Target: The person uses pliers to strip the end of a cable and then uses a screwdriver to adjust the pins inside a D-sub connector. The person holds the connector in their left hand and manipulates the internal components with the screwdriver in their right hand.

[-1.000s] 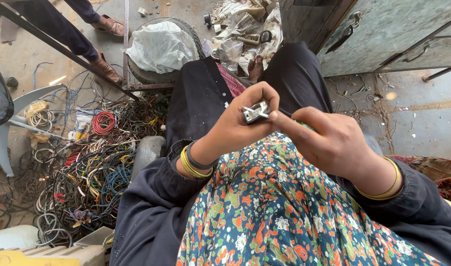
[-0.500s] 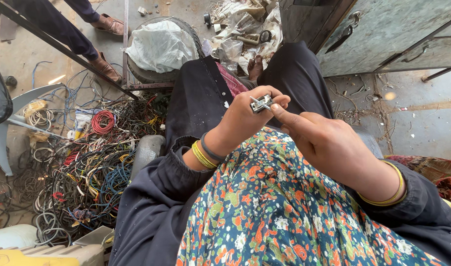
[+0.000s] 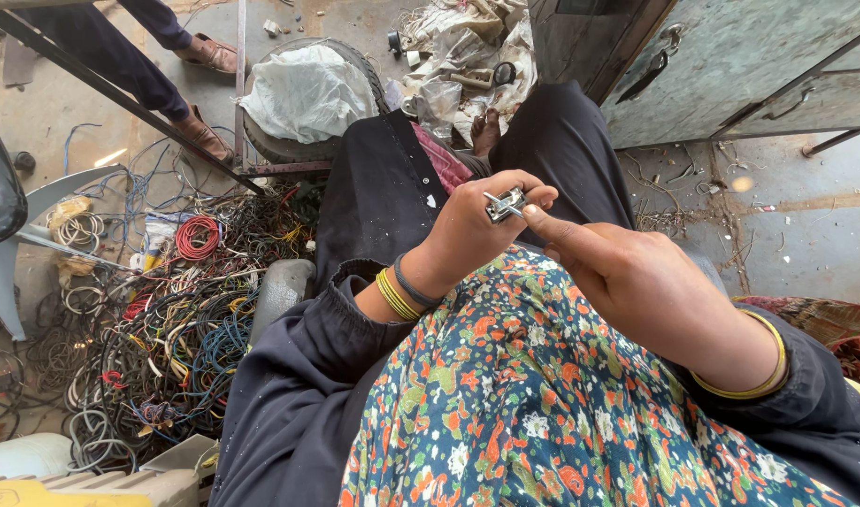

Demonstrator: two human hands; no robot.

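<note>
With the left hand point(image 3: 472, 230) gripping the small metal part point(image 3: 505, 204) firmly, the right hand point(image 3: 637, 291), fingers closed, should pinch right beside it.

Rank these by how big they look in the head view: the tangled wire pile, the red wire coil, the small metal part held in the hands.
1. Tangled wire pile, by far the largest.
2. Red wire coil.
3. Small metal part, pinched by the left hand and right hand; it looks smallest even though it is nearer the camera.
</note>
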